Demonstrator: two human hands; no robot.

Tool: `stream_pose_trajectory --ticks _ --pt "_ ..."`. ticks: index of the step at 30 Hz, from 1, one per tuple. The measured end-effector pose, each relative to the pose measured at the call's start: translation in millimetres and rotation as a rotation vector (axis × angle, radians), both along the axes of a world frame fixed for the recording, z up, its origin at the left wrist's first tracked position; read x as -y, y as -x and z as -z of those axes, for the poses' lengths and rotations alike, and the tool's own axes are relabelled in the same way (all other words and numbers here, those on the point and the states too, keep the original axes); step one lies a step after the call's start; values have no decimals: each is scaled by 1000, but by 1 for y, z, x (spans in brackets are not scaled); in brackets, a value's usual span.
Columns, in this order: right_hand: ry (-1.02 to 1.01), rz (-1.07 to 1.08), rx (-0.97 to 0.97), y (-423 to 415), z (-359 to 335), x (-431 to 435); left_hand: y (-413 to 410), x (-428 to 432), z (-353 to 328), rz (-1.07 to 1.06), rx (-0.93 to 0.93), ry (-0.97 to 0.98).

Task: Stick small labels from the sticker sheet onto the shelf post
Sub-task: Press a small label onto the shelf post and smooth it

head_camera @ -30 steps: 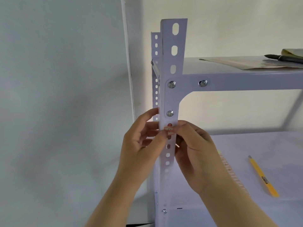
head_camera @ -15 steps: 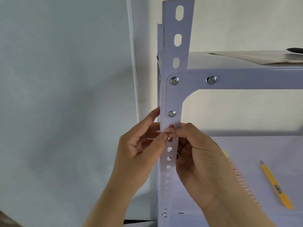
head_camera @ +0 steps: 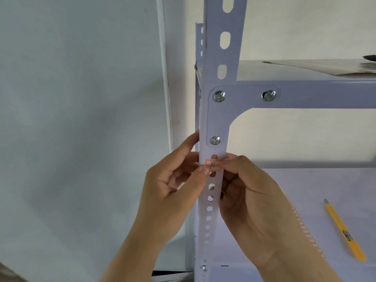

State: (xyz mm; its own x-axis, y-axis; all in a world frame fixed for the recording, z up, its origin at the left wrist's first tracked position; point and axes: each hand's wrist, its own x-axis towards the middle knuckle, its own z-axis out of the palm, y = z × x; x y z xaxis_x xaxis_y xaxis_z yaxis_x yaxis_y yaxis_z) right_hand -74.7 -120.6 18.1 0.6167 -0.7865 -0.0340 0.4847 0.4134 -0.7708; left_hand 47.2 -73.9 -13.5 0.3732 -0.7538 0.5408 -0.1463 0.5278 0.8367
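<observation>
A white perforated shelf post (head_camera: 221,58) stands upright at the centre. A small red-bordered label (head_camera: 213,165) with a handwritten letter lies across the post just below the lowest bolt. My left hand (head_camera: 173,192) wraps the post's left edge, and its thumb tip presses the label's left end. My right hand (head_camera: 250,200) holds the post's right edge with a fingertip against the label's right end. The sticker sheet (head_camera: 305,228) lies on the lower shelf behind my right hand, mostly hidden, showing a strip of red-bordered labels.
A yellow utility knife (head_camera: 343,231) lies on the lower shelf (head_camera: 325,184) at the right. On the upper shelf (head_camera: 284,72) rests a sheet of paper (head_camera: 317,67) with a dark pen tip (head_camera: 370,57) at the frame edge. A pale wall fills the left.
The view has moved closer and tilted, so the post looks larger. Both hands stay on the post at the label, which now lies flatter and shows its letter.
</observation>
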Motion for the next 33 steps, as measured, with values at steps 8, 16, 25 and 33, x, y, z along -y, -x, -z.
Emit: stream_pose_trajectory --ticks 8,16,25,33 --pt "-22 4 13 -2 -4 -2 1 1 2 -11 0 -4" --pt "-27 -28 28 -4 -2 3 2 1 2 -37 11 7" --pt "-11 1 29 -3 2 3 2 1 0 -22 19 13" --pt "28 2 11 -3 4 3 3 1 1 -21 -3 1"
